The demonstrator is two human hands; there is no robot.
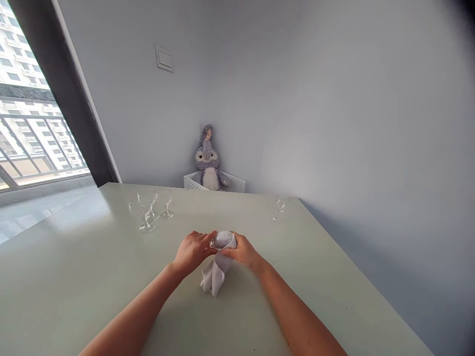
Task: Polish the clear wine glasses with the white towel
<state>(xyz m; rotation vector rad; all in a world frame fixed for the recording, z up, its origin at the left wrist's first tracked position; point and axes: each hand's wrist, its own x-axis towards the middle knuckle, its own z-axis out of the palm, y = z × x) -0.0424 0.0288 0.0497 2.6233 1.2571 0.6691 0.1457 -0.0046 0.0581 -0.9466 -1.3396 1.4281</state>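
Forearms (pixel 150 301) reach to the left hand (pixel 193 251) pinching a glass (pixel 222 241), the right hand (pixel 245 253) gripping cloth (pixel 215 277) around it, seemingly wiping, with gentle turning needed next.

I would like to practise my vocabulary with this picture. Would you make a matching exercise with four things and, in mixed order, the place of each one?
Things
1. Pale cloth
2. Plush toy
3. Light switch
4. Lone stemmed glass

Places
A. On the grey wall, higher than everything else listed
B. Near the far right corner of the table
C. Gripped by the right hand
D. In a white perforated basket beyond the table

Right pairs: 1-C, 2-D, 3-A, 4-B
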